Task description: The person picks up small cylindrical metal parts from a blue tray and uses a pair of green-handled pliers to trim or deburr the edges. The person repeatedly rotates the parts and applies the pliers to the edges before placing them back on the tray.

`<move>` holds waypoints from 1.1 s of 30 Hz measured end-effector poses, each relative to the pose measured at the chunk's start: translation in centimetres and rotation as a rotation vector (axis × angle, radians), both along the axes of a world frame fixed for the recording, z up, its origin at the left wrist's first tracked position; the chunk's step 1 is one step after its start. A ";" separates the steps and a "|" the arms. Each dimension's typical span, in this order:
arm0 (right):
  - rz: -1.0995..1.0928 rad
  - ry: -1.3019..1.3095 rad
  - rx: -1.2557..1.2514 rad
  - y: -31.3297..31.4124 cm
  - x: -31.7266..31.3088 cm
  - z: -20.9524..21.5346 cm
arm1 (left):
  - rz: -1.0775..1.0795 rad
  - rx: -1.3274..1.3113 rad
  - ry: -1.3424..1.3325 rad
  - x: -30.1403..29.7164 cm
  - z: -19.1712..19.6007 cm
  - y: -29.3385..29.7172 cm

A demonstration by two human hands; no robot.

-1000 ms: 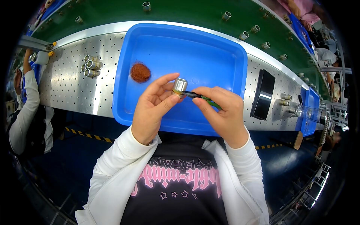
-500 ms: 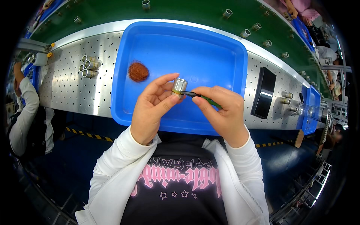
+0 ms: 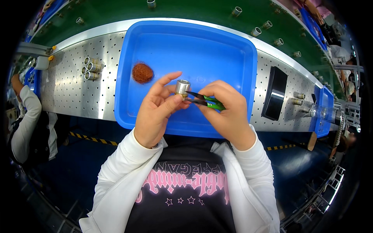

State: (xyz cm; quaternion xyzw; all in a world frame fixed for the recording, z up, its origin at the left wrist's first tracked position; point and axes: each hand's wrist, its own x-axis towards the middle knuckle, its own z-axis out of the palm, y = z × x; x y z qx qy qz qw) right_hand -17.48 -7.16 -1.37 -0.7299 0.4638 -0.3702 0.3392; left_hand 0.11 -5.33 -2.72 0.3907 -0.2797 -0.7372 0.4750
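Over the blue tray (image 3: pixel 217 130), my left hand (image 3: pixel 155 110) holds a short silver metal sleeve (image 3: pixel 182 88) upright between its thumb and fingers. The sleeve has an open top rim and a yellowish band near its lower end. My right hand (image 3: pixel 227 110) grips black tweezers with green grips (image 3: pixel 213 104). Their two dark points are spread apart and reach the lower part of the sleeve; whether both touch it I cannot tell. A reddish-brown wad of fibre (image 3: pixel 142 72) lies inside the tray at its left.
Several metal sleeves (image 3: pixel 92 66) stand together on the perforated metal bench (image 3: pixel 70 93) at left. A black flat device (image 3: pixel 275 93) and more sleeves (image 3: pixel 298 95) are at right. Beyond runs a green conveyor (image 3: pixel 194 11) carrying sleeves. Another person's arm (image 3: pixel 29 103) shows far left.
The tweezers' points have spread from together to apart, and my right hand has turned slightly. The sleeve in my left hand has shifted a little to the left.
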 end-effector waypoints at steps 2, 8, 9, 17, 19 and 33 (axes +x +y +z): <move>-0.005 -0.022 -0.024 0.0 0.1 -0.1 | 0.021 0.030 0.032 -0.2 0.2 0.0; 0.013 -0.014 -0.002 0.2 0.6 0.2 | 0.076 -0.052 -0.019 -0.8 0.0 0.2; 0.011 -0.030 0.007 0.2 0.5 0.3 | 0.063 -0.034 -0.013 -0.7 0.0 0.2; -0.005 -0.162 -0.028 0.0 0.0 0.3 | 0.011 0.019 0.110 -0.3 0.0 0.2; -0.014 -0.196 -0.034 0.1 0.3 0.3 | -0.002 0.025 0.107 -0.3 0.0 0.2; -0.046 -0.366 0.255 0.1 -0.2 -0.2 | -0.046 0.046 0.115 0.0 0.1 0.3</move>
